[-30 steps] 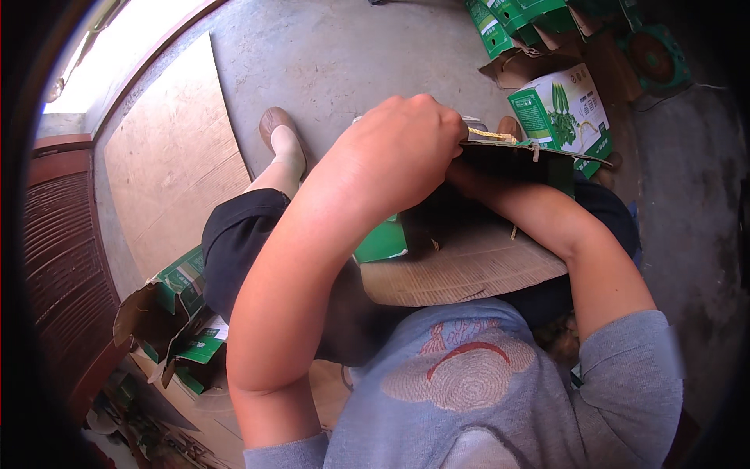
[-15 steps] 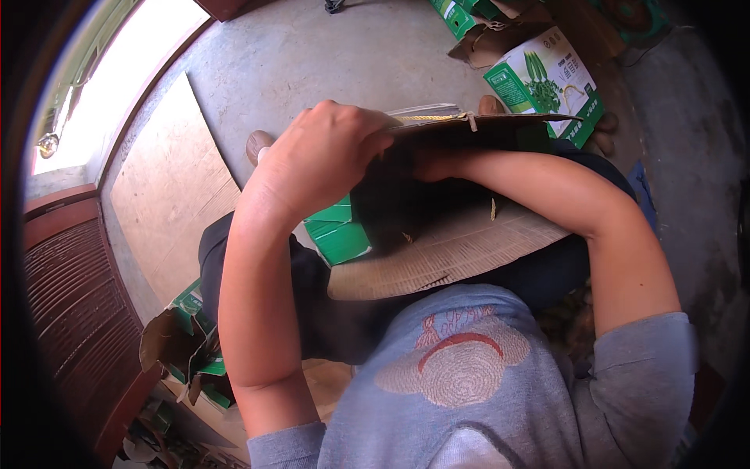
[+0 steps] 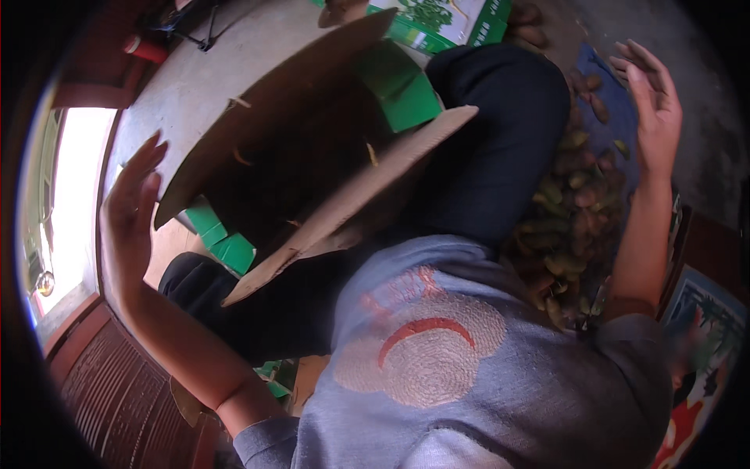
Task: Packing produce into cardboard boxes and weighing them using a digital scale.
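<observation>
An open cardboard carton rests tilted over my lap, its brown long flaps spread apart and its small end flaps green. Its dark inside hides what it may hold. Short yellowish cord ends poke through the flaps. Beside the carton's left end is my left hand, fingers stretched and holding nothing; whether it touches the flap I cannot tell. My right hand is raised at the far right, apart from the carton, with spread fingers and nothing in it.
Right of my leg lies a heap of brown and green oblong produce, partly on a blue cloth. A green and white printed carton stands ahead. Brown slatted woodwork is at lower left, a black metal stand at upper left.
Both hands have come away from the carton, the left outward to the left, the right out of the inside to the far right. The carton now sits tilted and further left in view.
</observation>
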The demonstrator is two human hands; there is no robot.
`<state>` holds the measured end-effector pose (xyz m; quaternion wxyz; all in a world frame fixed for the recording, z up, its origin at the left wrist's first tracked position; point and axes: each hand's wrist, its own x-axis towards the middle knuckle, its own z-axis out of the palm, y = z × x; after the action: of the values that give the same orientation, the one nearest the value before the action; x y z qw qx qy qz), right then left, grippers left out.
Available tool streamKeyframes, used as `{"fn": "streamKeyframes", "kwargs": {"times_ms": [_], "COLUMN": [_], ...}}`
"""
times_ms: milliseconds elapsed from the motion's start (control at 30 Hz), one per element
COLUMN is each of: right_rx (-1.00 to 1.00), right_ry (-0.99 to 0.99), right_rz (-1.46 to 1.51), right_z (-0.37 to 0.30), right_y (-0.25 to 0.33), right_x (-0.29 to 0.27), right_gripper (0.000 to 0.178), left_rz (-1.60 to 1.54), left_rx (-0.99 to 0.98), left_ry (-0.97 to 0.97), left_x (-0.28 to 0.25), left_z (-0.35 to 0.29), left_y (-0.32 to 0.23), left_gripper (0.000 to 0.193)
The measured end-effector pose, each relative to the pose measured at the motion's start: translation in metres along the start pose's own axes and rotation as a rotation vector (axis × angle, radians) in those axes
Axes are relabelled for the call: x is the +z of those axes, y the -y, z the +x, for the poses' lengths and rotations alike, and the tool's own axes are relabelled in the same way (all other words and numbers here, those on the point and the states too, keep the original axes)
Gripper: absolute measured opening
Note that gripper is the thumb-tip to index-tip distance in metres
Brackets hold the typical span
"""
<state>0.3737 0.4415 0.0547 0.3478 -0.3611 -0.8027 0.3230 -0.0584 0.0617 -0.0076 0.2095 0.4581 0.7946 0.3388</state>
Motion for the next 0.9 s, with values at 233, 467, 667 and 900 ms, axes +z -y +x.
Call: {"fn": "streamKeyframes", "kwargs": {"times_ms": [233,467,667,900], "right_rx": [0.601,0.922,0.941,0.939], "right_ry": [0.284,0.694,0.879,1.002], "right_rz": [-0.240,-0.373,-0.409,-0.518], "right_z": [-0.157,-0.311,-0.375,-0.433], "right_y": [-0.259,-0.368,-0.382,-0.412], "right_x": [-0.063,-0.056,-0.033,-0.049], "right_gripper": [0.037,0.041,0.041,0.053], "left_rz": [0.103,0.193,-0.070,-0.246], "left_rx": [-0.116,-0.420,-0.549,-0.594], "left_ry": [-0.221,-0.403,-0.528,-0.536], "left_x": [-0.032,-0.037,-0.035,-0.013], "left_z": [-0.043,-0.094,-0.118,-0.101], "left_y": [0.039,0.087,0.115,0.127], "left_gripper": [0.043,0.049,0.050,0.045]}}
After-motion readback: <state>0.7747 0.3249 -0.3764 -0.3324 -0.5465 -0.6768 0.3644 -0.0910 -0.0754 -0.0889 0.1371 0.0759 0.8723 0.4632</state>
